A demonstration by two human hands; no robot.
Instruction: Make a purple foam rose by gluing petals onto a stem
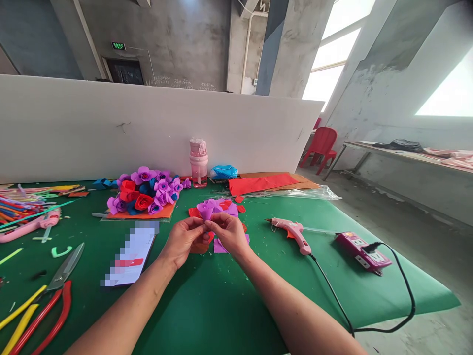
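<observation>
My left hand (186,240) and my right hand (229,233) meet near the middle of the green table. Between their fingertips they pinch a small purple paper piece (205,209), which stands up above the thumbs. Purple and red paper petals (229,207) lie just behind the hands. A flat purple paper square (220,246) sits beneath my right hand, partly covered by it. Further back on the left, finished-looking purple, red and blue paper flowers (143,202) rest on an orange sheet (162,212).
A pink glue gun (293,231) and a magenta power strip (360,251) with a black cord are on the right. Scissors (66,266), pliers handles and a phone (135,251) lie left. A pink bottle (199,165) and red paper (262,183) stand or lie near the white board (155,128).
</observation>
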